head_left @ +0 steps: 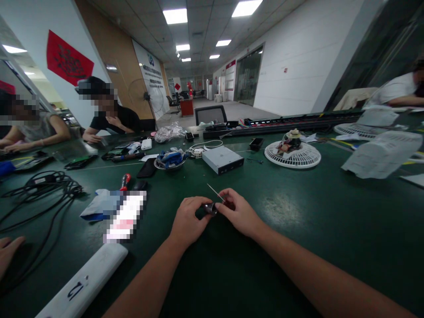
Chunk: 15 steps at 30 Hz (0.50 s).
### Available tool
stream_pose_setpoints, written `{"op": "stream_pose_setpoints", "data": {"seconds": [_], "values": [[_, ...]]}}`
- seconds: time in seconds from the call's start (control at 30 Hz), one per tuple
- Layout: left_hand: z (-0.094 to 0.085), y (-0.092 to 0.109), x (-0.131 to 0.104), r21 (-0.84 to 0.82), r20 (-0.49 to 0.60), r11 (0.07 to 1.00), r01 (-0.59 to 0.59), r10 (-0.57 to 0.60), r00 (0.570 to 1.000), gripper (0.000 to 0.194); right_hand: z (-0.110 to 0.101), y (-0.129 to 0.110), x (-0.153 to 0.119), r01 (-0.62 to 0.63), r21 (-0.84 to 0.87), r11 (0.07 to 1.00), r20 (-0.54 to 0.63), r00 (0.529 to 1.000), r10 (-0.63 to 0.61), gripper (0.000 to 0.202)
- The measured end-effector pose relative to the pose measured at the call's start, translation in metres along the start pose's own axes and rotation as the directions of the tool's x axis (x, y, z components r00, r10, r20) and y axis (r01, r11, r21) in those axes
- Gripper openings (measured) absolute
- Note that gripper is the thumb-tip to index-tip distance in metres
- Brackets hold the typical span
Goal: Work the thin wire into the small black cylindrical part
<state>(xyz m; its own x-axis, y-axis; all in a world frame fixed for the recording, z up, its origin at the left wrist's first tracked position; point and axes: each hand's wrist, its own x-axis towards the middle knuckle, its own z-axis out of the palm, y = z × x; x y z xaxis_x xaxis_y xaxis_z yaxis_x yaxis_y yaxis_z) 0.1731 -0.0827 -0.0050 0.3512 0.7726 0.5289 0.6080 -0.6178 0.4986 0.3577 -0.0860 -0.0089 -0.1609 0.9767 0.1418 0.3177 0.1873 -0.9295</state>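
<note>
Near the middle of the green table (pixel 285 207), my left hand (pixel 190 218) pinches a small dark, shiny cylindrical part (pixel 210 208) between thumb and fingers. My right hand (pixel 239 213) is just to its right, its thumb at the part's right end. A thin pale stick (pixel 214 191) rises up and leftward from the closed fingers of my right hand. The part's underside is hidden by my fingers. Beyond my hands lies a grey optical drive (pixel 222 159), with a bowl of blue material (pixel 170 159) to its left.
A white fan grille (pixel 292 155) holding a motor is at the back right. On the left are a white bar (pixel 86 280), a lit phone (pixel 127 216), a blue-grey cloth (pixel 101 204) and coiled black cables (pixel 46 185). Another person's hand (pixel 9 254) rests at the left edge.
</note>
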Motion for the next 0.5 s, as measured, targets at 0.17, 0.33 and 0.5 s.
{"op": "stream_pose_setpoints", "data": {"seconds": [0.17,0.33,0.5], "values": [[0.0,-0.011,0.002,0.106,-0.161,0.959,0.262,-0.244,0.956,0.025,-0.004,0.0,-0.001,0.094,-0.364,0.927,-0.079,0.988,-0.131,0.014],[-0.002,-0.022,0.002,0.03,-0.19,0.916,0.401,-0.388,0.902,0.026,-0.01,0.003,0.003,0.168,-0.508,0.845,-0.033,0.976,-0.214,0.02],[-0.001,-0.016,0.004,0.096,-0.121,0.956,0.276,-0.264,0.957,0.024,-0.009,-0.002,-0.001,0.194,-0.605,0.772,-0.065,0.954,-0.291,0.023]]}}
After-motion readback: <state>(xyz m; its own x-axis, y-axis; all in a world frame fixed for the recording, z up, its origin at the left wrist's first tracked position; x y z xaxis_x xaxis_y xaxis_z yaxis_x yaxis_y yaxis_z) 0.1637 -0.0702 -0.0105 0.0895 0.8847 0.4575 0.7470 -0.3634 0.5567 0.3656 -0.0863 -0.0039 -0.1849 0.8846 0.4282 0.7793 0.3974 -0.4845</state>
